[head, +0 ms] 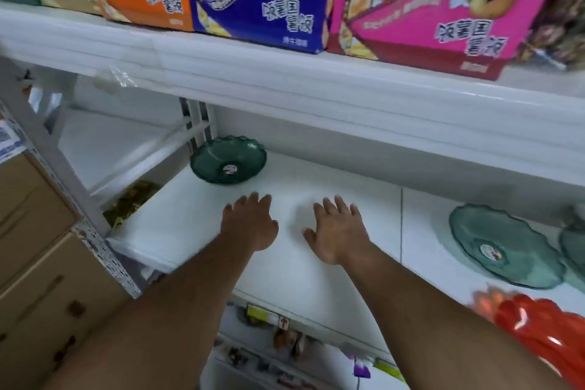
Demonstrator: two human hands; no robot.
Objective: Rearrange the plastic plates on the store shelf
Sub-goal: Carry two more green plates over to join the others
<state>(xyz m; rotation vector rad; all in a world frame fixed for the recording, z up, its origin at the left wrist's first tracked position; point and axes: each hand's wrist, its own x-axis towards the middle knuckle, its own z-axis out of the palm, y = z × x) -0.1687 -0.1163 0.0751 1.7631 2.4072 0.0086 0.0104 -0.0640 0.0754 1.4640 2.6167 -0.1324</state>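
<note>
Two bare hands reach over a white store shelf [316, 279], fingers spread wide and holding nothing: the left hand [250, 225] just in front of a dark green plastic plate [228, 160] (scalloped rim, sticker at its centre) near the shelf's back left, the right hand [337, 231] beside it. A paler green plate [503, 247] lies well apart, to the right, near a red plate [544, 329] at the front edge.

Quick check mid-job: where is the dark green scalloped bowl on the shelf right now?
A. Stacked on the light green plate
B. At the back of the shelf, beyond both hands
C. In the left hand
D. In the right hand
B. The dark green scalloped bowl sits alone at the back of the white shelf, beyond the empty, open left hand and right hand.
</note>
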